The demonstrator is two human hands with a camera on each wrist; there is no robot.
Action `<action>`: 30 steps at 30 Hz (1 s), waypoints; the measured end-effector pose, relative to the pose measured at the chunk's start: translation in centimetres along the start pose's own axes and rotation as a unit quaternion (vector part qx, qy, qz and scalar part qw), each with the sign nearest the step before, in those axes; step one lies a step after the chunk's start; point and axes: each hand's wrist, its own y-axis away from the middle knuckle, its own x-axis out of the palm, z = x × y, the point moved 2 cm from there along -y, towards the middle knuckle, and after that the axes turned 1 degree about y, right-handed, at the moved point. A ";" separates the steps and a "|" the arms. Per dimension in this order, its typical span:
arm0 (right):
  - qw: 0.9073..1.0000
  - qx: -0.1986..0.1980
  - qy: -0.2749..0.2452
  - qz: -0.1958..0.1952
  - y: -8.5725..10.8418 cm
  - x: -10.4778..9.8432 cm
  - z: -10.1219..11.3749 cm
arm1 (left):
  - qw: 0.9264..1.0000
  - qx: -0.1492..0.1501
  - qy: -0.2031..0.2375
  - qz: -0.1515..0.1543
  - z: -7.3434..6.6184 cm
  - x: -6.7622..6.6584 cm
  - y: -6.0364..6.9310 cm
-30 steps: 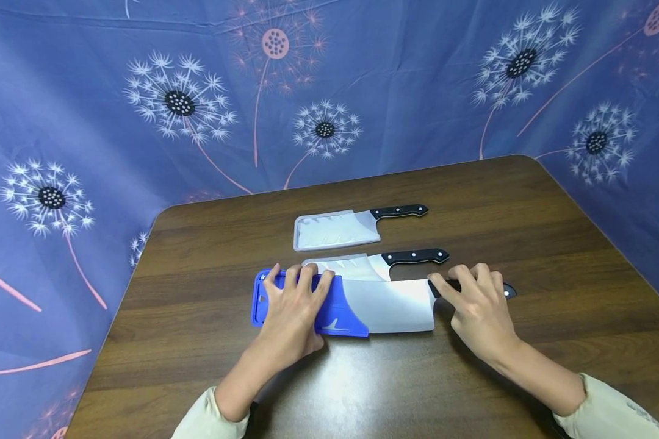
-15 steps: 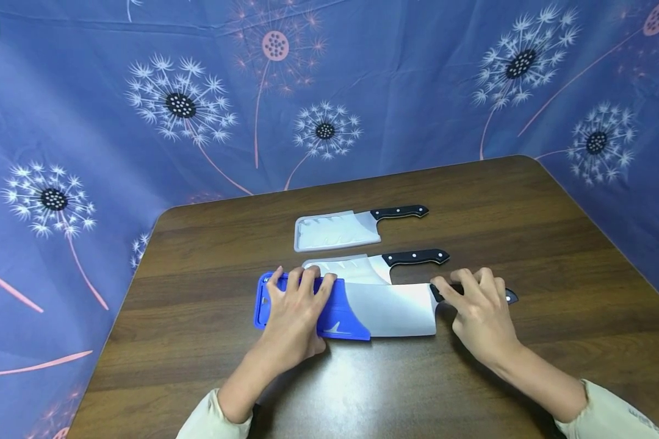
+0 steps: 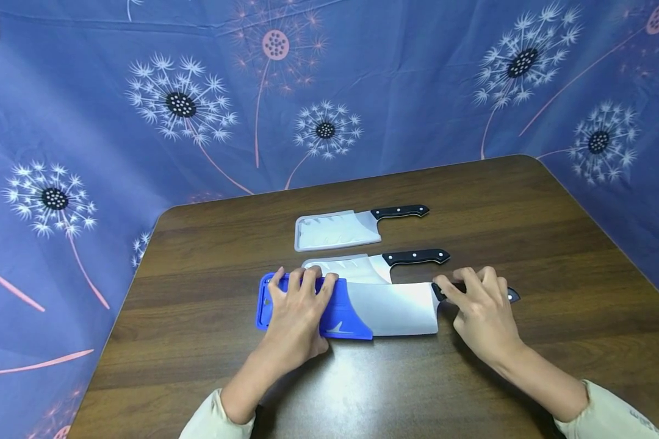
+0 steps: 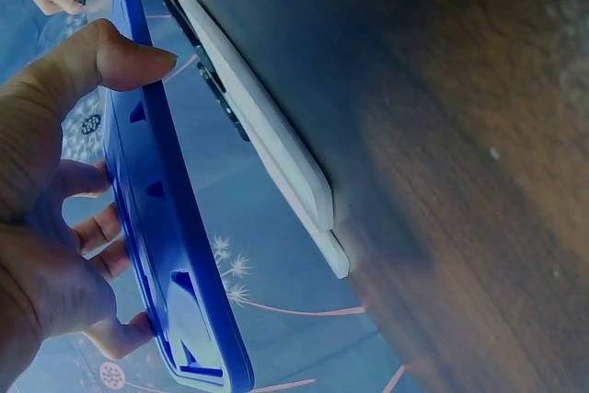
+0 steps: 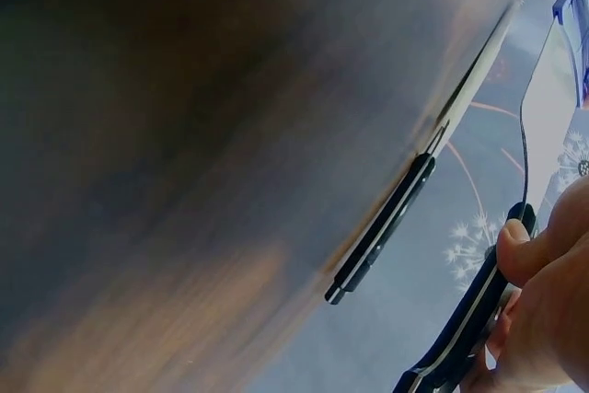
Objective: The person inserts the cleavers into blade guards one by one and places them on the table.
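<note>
A large cleaver (image 3: 401,310) with a silver blade is held level above the table, its blade partly inside a blue blade cover (image 3: 351,317). My left hand (image 3: 296,320) grips the cover across its width. In the left wrist view, the thumb lies on one long edge of the cover (image 4: 175,218) and the fingertips on its opposite side. My right hand (image 3: 483,314) holds the black handle, whose tail end shows past the fingers. From the right wrist, the thumb is seen pressing on the handle (image 5: 469,310). The blade tip is hidden in the cover.
Just behind the cleaver, a smaller knife (image 3: 414,256) in a whitish cover lies on the wooden table (image 3: 208,256), partly hidden by the blue cover. Farther back lies another covered knife (image 3: 335,231), its black handle also pointing right. A blue dandelion-print cloth (image 3: 406,79) hangs behind the table.
Both hands, with the cleaver and its blue cover, have shifted very slightly to the right and nearer. The grips look the same, and the blade shows about as much as before.
</note>
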 end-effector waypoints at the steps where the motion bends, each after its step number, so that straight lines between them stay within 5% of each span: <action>1: 1.000 0.001 0.001 -0.001 0.0 0.0 0.0 | 1.000 0.000 0.001 0.000 0.0 0.0 0.0; 20: 0.999 0.025 -0.025 0.021 -0.6 -0.7 0.0 | 1.000 -0.014 0.016 -0.004 0.1 -0.6 -0.3; 30: 0.999 -0.017 -0.031 0.034 -1.1 -0.5 0.2 | 1.000 -0.002 0.024 0.019 -0.2 -0.6 -0.5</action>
